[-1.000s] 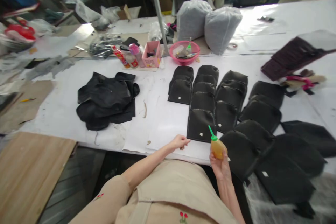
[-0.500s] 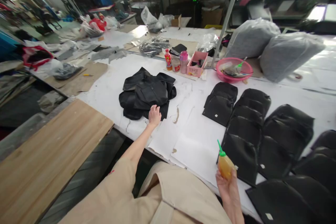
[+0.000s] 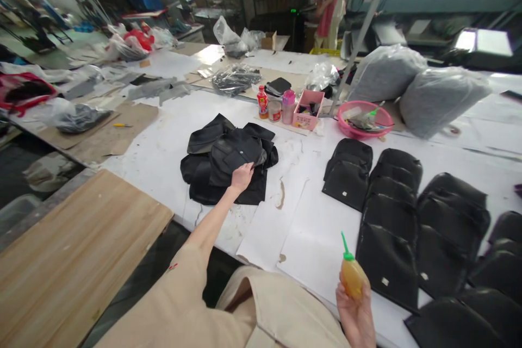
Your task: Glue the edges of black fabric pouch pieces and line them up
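Note:
A heap of black leather-like pieces [image 3: 226,160] lies on the white-covered table. At its near right side my left hand [image 3: 243,176] is closed on the edge of the top black piece [image 3: 232,153], which bears a small pale spot. My right hand [image 3: 355,304], low on the right, grips a squeeze bottle [image 3: 353,277] of amber liquid, its green nozzle pointing up. Beyond that hand, flat black pieces [image 3: 389,228] overlap in rows, some with a small white tag near the lower edge.
At the back of the table stand a red-capped bottle [image 3: 262,102], a jar [image 3: 274,111], a pink-lidded bottle [image 3: 288,107], a pink box [image 3: 308,111] and a pink basin [image 3: 364,119]. Stuffed grey bags [image 3: 442,99] sit behind a slanted metal pole [image 3: 367,24]. A wooden board [image 3: 85,250] lies left.
My left hand has gone from the heap's front edge up to the top piece and closed on its edge. My right hand still holds the bottle. The view has shifted slightly.

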The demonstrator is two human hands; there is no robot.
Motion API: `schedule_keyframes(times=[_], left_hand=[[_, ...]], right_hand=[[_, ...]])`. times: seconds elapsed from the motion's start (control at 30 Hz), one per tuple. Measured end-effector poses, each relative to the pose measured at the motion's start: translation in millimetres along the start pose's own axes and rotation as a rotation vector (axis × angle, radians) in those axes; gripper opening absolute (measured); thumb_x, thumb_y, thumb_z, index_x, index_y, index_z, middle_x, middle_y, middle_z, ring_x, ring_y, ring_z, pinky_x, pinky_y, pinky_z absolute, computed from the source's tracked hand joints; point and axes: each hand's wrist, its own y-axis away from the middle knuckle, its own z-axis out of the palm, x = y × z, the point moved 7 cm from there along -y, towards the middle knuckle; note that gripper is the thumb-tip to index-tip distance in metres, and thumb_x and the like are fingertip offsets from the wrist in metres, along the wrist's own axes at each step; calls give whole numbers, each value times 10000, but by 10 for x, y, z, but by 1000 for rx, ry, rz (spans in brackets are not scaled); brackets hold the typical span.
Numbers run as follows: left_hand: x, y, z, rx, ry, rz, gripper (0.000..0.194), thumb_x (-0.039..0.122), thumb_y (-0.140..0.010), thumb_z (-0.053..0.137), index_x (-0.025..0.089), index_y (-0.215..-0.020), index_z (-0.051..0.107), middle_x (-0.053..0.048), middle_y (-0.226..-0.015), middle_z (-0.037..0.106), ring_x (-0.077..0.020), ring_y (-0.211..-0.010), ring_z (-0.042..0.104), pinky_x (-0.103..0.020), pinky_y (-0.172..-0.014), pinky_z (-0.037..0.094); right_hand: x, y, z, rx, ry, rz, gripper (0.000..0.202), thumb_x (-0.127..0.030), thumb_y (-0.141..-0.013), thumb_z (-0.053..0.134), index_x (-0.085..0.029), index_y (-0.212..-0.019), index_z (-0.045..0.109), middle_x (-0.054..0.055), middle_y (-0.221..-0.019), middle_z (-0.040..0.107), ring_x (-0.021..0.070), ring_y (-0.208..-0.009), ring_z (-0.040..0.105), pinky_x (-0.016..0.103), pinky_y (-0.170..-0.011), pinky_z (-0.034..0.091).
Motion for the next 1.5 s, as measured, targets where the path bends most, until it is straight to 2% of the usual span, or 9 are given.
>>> schedule_keyframes(times=[0.17, 0.37, 0.57, 0.7, 0.8, 0.97, 1.13, 1.27, 1.5], left_hand=[[77, 294, -444, 317, 514, -148, 316, 368, -997, 423, 140, -1031, 638, -121, -943, 720, -216, -873, 682, -315, -827, 517], [297, 1194, 337, 172, 965, -587, 218, 356, -916, 513, 160, -935, 606, -98, -961, 698, -212, -953, 658, -345, -903, 520], [431, 2245, 1090, -552, 1214, -904, 283, 388, -842, 658, 175, -1018, 603, -99, -885, 720, -221, -804, 705, -366, -766, 571], [271, 2585, 983, -1081, 693, -624, 402, 543, -863, 604, 176, -700, 613, -45, -581, 637, -223, -650, 686, -334, -691, 535], [228, 2360, 728, -980, 265, -169, 418, 481, -920, 542, 189, -631, 615, -29, -579, 633, -214, -710, 685, -301, -734, 504], [758, 1798, 454, -489, 98, 347, 444, 290, -827, 717, 214, -1248, 601, -126, -1232, 648, -260, -1098, 635, -337, -886, 496], [1161, 1457, 775, -721, -13, 590, 282, 124, -817, 661, 185, -1092, 679, -106, -1020, 681, -244, -883, 688, -322, -760, 509], [1450, 1003, 701, -686, 12, 646, 207, 92, -892, 507, 185, -896, 692, -86, -931, 658, -218, -799, 673, -321, -724, 489], [1764, 311, 531, -215, 133, 342, 383, 131, -934, 499, 148, -1316, 530, -167, -1333, 519, -239, -1064, 618, -325, -835, 488]], right_hand=[[23, 17, 88, 112, -95, 45, 564, -506, -542, 910, -230, -996, 719, 19, -978, 735, 141, -729, 705, 186, -524, 586], [-33, 15, 248, 153, -165, 9, 577, -478, -540, 928, -222, -1012, 717, 10, -996, 726, 125, -744, 684, 159, -506, 562], [-5, 151, 377, 140, -141, 35, 600, -477, -524, 937, -229, -1011, 691, -15, -915, 708, 97, -712, 650, 147, -526, 553], [21, 191, 353, 170, -98, 25, 579, -513, -537, 913, -227, -976, 666, -23, -872, 696, 98, -684, 632, 150, -505, 541], [45, 189, 357, 146, -56, 38, 581, -540, -577, 880, -220, -1009, 658, -8, -855, 699, 92, -619, 604, 153, -466, 522], [87, 212, 380, 175, -71, 42, 497, -512, -631, 847, -220, -990, 664, 1, -880, 705, 98, -614, 617, 162, -457, 527], [113, 276, 374, 211, -100, 31, 486, -488, -636, 856, -236, -999, 653, -6, -933, 706, 113, -688, 641, 166, -488, 540], [88, 320, 316, 247, -124, -8, 461, -464, -651, 850, -237, -998, 649, -14, -955, 702, 123, -748, 659, 165, -507, 547], [114, 344, 266, 272, -164, -16, 530, -488, -619, 860, -222, -1031, 660, -5, -929, 711, 106, -701, 649, 152, -497, 532]])
